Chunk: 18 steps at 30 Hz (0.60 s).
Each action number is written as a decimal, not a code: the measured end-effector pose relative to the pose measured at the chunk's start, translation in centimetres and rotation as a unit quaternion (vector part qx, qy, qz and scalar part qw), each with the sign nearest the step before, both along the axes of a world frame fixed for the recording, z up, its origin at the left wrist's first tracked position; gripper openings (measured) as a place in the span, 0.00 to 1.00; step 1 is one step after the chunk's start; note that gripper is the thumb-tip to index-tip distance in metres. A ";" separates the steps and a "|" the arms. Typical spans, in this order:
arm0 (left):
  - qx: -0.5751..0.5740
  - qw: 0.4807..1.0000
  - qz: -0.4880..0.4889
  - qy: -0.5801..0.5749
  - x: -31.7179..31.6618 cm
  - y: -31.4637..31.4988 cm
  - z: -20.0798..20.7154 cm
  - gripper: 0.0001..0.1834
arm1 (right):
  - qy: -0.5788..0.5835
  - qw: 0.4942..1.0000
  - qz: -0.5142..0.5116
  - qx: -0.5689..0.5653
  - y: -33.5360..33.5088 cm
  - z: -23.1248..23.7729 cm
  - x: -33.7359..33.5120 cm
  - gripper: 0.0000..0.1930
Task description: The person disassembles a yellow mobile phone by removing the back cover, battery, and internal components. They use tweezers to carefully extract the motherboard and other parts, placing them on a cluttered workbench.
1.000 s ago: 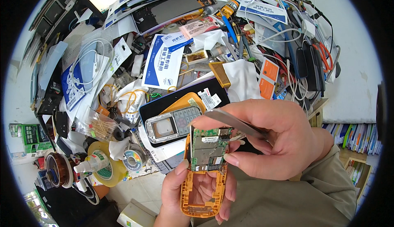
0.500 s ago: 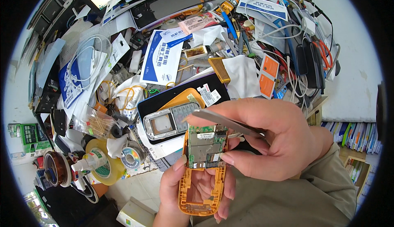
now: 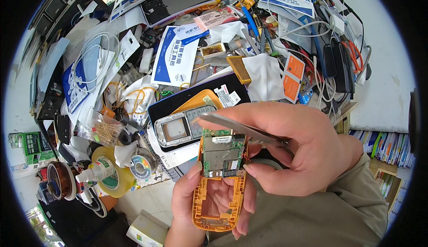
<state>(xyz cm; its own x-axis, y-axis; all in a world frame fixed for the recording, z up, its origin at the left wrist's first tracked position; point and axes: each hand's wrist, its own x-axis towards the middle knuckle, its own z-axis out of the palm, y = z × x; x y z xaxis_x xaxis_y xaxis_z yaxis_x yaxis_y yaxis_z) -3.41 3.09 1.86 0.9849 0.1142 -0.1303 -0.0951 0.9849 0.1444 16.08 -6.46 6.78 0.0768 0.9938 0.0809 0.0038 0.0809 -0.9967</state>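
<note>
My left hand (image 3: 185, 198) is closed around an orange phone housing (image 3: 217, 225), its fingers showing through the frame's opening. Over the upper part of the housing lies a green circuit board (image 3: 218, 155) with metal shields. My right hand (image 3: 303, 146) grips metal tweezers (image 3: 243, 126), which point left across the board's top end. Its thumb rests at the board's lower right edge. Just beyond, a silver phone frame with a keypad (image 3: 176, 128) and an orange cover (image 3: 196, 102) lie on a black tablet-like panel (image 3: 229, 84). The board's top end is partly hidden by my right fingers.
Packets (image 3: 174, 59), cables (image 3: 327, 75) and tools crowd the bench. A tape roll (image 3: 127, 182), a small white bottle (image 3: 98, 170) and a solder spool (image 3: 142, 166) stand at the left. An orange mesh piece (image 3: 239, 70) lies behind the panel.
The housing and board have shifted slightly up and left in the view. The tweezers' tip sits a little farther left. Both hands keep their grips.
</note>
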 end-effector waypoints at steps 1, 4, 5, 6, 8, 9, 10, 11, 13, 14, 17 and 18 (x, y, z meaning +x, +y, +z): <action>0.014 1.000 -0.001 0.002 0.0 0.0 0.0 0.47 | 0.005 1.000 0.006 0.000 0.0 0.0 0.0 0.31; 0.045 0.999 -0.009 0.025 0.0 0.2 0.1 0.48 | 0.060 0.998 0.000 0.006 0.1 -0.1 -0.2 0.32; 0.040 0.999 -0.010 0.032 0.0 0.2 0.1 0.48 | 0.076 0.997 0.001 -0.003 0.1 -0.1 -0.2 0.32; 0.035 0.999 -0.012 0.037 0.0 0.1 0.2 0.49 | 0.056 0.998 0.002 0.003 0.2 -0.1 -0.1 0.32; 0.025 0.999 -0.017 0.042 0.0 0.0 0.2 0.49 | -0.019 0.999 0.002 0.031 0.2 -0.2 0.0 0.33; 0.013 0.999 -0.019 0.040 0.0 -0.1 0.2 0.49 | -0.046 0.999 -0.014 0.019 0.1 -0.2 -0.1 0.33; 0.001 0.999 -0.021 0.038 0.0 -0.2 0.2 0.49 | -0.015 1.000 0.001 0.024 0.1 -0.3 -0.1 0.33; -0.018 0.999 -0.022 0.032 -0.1 -0.2 0.1 0.48 | 0.044 0.999 -0.001 -0.005 0.0 -0.3 -0.3 0.33; -0.037 0.998 -0.031 0.032 -0.2 -0.3 -0.1 0.47 | 0.101 0.994 -0.006 -0.029 -0.1 -0.3 -0.6 0.33; -0.036 0.998 -0.040 0.038 -0.3 -0.2 -0.1 0.46 | 0.098 0.995 -0.010 -0.025 0.0 -0.4 -0.8 0.32; -0.020 0.998 -0.051 0.039 -0.3 -0.1 -0.5 0.44 | 0.064 0.997 -0.027 -0.019 0.1 -0.4 -1.0 0.32; -0.022 0.998 -0.051 0.030 -0.3 -0.1 -0.6 0.44 | 0.048 0.998 -0.030 -0.034 0.1 -0.3 -1.0 0.32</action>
